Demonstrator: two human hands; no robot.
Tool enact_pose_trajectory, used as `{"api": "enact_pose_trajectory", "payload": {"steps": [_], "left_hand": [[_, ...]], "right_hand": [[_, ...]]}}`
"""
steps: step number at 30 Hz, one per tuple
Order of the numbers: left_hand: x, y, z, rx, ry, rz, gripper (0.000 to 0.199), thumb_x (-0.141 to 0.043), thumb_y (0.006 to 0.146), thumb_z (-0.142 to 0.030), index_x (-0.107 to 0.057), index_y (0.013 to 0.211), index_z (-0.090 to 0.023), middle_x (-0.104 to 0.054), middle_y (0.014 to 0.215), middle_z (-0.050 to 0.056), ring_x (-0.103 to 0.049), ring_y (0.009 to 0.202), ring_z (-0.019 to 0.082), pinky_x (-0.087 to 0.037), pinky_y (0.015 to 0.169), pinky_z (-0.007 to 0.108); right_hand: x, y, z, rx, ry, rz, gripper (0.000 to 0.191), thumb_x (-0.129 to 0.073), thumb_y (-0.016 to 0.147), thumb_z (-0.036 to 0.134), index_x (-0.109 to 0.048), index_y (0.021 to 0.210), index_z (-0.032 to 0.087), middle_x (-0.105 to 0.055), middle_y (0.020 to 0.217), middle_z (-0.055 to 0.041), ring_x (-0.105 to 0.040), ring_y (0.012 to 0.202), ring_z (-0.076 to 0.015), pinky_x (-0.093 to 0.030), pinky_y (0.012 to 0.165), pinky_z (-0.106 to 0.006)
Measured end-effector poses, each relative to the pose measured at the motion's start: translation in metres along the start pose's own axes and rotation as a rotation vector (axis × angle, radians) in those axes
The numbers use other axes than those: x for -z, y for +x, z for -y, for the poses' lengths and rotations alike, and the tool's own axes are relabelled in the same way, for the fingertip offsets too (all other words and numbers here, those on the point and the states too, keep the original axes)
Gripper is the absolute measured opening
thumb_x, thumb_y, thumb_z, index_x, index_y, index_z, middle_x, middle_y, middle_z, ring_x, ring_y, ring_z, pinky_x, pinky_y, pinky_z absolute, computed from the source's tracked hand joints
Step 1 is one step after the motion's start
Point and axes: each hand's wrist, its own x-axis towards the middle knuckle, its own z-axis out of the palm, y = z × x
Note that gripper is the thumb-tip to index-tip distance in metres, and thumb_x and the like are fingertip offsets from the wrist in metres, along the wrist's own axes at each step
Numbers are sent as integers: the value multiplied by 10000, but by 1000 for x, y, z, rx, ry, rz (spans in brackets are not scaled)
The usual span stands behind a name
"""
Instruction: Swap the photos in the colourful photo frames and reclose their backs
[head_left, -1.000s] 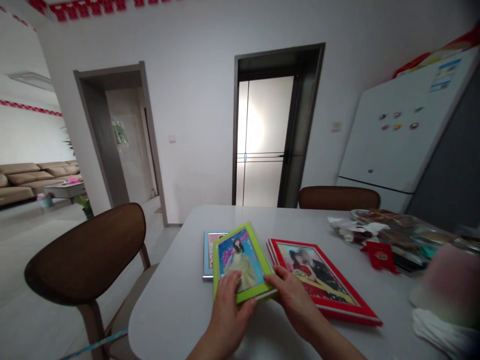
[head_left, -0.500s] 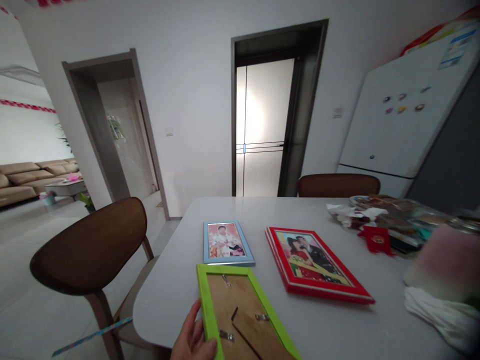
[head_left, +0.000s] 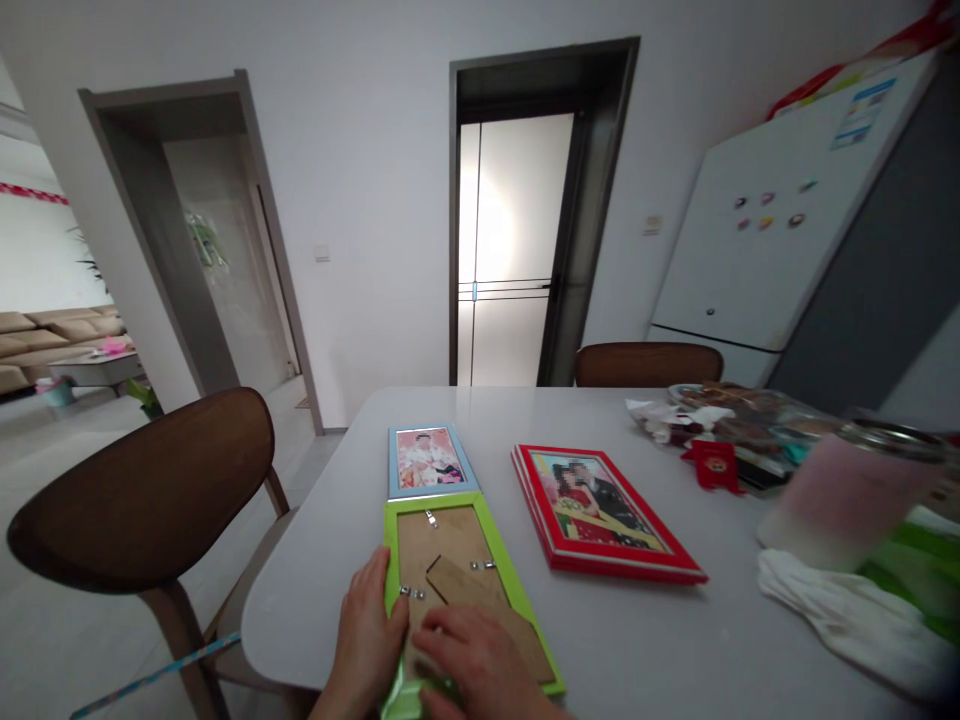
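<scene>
wooden chair (head_left: 127, 480) stands at far left, by the white table (head_left: 315, 570) i'm watching through the head camera. my left hand (head_left: 365, 630) clamps the side of a lime-green photo frame (head_left: 457, 530), lying back-up at the near edge. my right hand (head_left: 472, 655) lies close beside it on the frame's stand — can't tell if it grips. blue photo frame (head_left: 427, 460) touches the far end; red photo frame (head_left: 592, 510) lies just right — blurred pink jar (head_left: 840, 495) beyond.
</scene>
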Motion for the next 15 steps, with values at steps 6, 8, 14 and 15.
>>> {"api": "enact_pose_trajectory", "payload": {"steps": [6,8,14,15], "left_hand": [[-1,-3,1,-13,-15,-20,525,-450,668,-189,-387,1179,-85,-460,1218,122,-417,1115,206,-297,959,342],[0,-3,1,-14,-28,-25,540,-467,650,-184,-395,1176,-83,-466,1213,123,-420,1112,213,-297,959,351],[2,-3,1,-36,-68,-26,528,-465,639,-166,-425,1162,-107,-495,1188,101,-438,1096,208,-311,952,346],[2,-3,1,-38,-71,-24,528,-463,638,-163,-425,1162,-101,-495,1187,106,-437,1096,209,-311,951,345]], "right_hand": [[61,0,-43,-381,-111,-48,305,-434,711,131,-596,970,142,-543,1049,-122,-468,985,-216,-349,861,-327],[57,5,-55,-419,-128,-25,313,-449,691,122,-593,968,137,-518,1085,-127,-459,1007,-218,-338,875,-317],[37,17,-64,-498,-161,0,214,-407,731,142,-619,749,154,-533,863,-87,-517,812,-163,-384,720,-233],[36,17,-64,-501,-169,0,219,-399,740,152,-618,731,156,-528,844,-85,-516,795,-162,-383,701,-233]]}}
